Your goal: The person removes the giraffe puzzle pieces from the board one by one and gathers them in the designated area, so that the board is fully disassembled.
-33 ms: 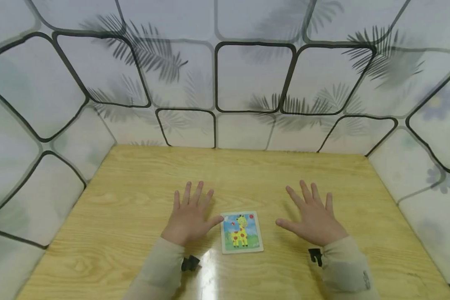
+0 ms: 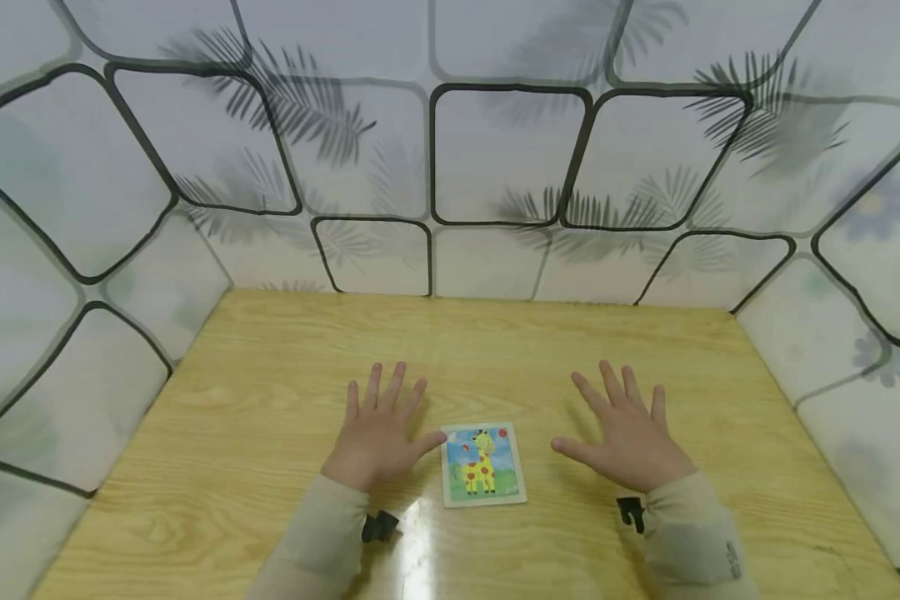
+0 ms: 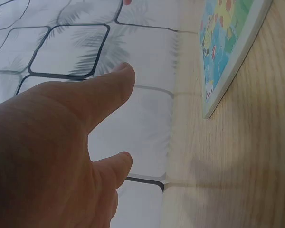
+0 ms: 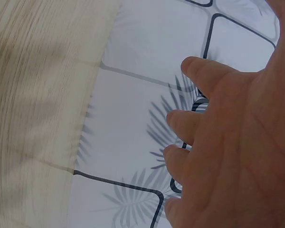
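Note:
A square picture board (image 2: pixel 483 464) with a yellow, red-spotted giraffe lies flat on the wooden table between the two hands. To its left, the left hand (image 2: pixel 378 442) is held with fingers spread, its thumb tip overlapping the board's upper left corner in the head view. In the left wrist view, the picture board (image 3: pixel 235 45) appears apart from the thumb. The right hand (image 2: pixel 633 437) is on the other side with a gap to the board, its fingers spread too and holding nothing. The right wrist view shows the right hand (image 4: pixel 232 137) raised over the table.
The wooden table (image 2: pixel 270 350) meets a patterned wall covering (image 2: pixel 495 158) at the back, and similar panels stand at both sides. Small black clips (image 2: pixel 380 526) sit by the sleeve cuffs. A bright glare lies on the table below the board.

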Motion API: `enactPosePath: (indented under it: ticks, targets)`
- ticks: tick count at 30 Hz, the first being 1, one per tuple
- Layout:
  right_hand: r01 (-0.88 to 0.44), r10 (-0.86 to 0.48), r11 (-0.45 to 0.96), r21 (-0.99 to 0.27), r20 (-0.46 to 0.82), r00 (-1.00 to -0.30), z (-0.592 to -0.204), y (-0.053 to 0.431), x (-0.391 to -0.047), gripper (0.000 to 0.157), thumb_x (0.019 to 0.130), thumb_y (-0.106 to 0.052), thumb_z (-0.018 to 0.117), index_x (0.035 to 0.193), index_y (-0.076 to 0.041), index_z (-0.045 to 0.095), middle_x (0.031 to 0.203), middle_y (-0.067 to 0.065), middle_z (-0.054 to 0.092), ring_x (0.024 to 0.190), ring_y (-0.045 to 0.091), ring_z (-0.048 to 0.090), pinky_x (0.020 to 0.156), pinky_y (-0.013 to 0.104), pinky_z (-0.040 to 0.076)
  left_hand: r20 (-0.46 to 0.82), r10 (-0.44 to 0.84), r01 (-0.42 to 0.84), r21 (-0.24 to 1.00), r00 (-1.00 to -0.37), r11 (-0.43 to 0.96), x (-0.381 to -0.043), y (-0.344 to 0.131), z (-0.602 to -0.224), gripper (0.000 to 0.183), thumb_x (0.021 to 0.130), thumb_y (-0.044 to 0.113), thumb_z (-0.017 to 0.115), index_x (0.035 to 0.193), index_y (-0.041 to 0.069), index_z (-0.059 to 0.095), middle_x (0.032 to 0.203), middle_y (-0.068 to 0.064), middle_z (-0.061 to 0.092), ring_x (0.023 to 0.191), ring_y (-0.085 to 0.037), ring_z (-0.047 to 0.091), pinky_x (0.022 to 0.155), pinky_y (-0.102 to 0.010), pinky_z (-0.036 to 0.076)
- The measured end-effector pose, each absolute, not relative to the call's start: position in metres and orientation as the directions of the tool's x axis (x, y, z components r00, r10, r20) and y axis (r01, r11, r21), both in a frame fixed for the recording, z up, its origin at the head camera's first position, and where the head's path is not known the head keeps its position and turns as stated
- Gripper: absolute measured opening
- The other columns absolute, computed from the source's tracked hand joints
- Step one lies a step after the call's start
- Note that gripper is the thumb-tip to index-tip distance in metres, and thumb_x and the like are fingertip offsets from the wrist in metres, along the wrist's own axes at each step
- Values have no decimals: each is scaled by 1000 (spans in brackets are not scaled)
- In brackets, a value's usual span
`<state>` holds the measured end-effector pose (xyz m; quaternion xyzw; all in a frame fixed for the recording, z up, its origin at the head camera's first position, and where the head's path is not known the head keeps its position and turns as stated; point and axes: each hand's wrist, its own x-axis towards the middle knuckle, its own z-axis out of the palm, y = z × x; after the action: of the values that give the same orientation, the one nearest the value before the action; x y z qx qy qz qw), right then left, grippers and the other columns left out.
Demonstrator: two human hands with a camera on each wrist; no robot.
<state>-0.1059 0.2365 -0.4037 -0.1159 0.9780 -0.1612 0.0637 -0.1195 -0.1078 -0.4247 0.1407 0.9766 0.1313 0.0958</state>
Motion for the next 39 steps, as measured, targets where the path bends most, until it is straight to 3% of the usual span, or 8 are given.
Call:
enactPosePath:
  ticks: [6, 22, 25, 31, 35, 39]
  targets:
    - [-211, -251, 922, -325, -86, -964, -403, 237, -106, 100, 86, -75, 57, 162, -18, 24, 165, 26, 3, 149, 52, -6, 105, 77, -11, -137, 302, 254, 288, -943, 923, -119, -109, -426, 83, 96, 68, 47, 161, 21, 25, 169, -11, 1, 152, -39, -13, 115, -65, -8]
    - [-220, -265, 918, -330, -97, -959, -405, 238, -106, 98, 88, -68, 62, 162, -18, 22, 165, 27, 4, 149, 53, -6, 104, 78, -12, -168, 337, 268, 333, -926, 904, -118, -106, -424, 87, 93, 65, 56, 160, 17, 27, 168, -14, 5, 152, -41, -8, 117, -64, -5]
    - [-230, -290, 905, -357, -124, -949, -410, 229, -105, 93, 88, -63, 65, 159, -14, 31, 163, 29, 17, 148, 55, 8, 107, 78, -1, -214, 406, 305, 388, -888, 870, -117, -100, -426, 88, 91, 59, 65, 159, 13, 32, 167, -17, 14, 152, -43, -1, 118, -63, 2]
    - [-315, -441, 835, -451, -204, -874, -425, 191, -104, 87, 83, -49, 79, 150, -5, 45, 153, 29, 39, 139, 49, 38, 108, 64, 33, -206, 528, 420, 404, -824, 813, -114, -80, -438, 92, 78, 58, 79, 148, 7, 47, 152, -12, 40, 142, -37, 31, 116, -57, 25]
    - [-326, -487, 795, -511, -217, -846, -435, 172, -103, 89, 78, -39, 86, 150, -5, 46, 153, 25, 40, 138, 45, 40, 108, 60, 36, -196, 513, 412, 393, -836, 822, -111, -71, -443, 99, 70, 57, 86, 145, 6, 48, 146, -9, 45, 135, -31, 38, 113, -52, 31]
    - [-338, -475, 814, -473, -205, -856, -444, 167, -100, 86, 75, -36, 87, 146, -4, 51, 150, 22, 43, 135, 42, 42, 107, 60, 37, -197, 511, 396, 426, -837, 813, -111, -68, -447, 98, 65, 53, 90, 141, 6, 49, 144, -8, 46, 132, -30, 41, 112, -52, 32]
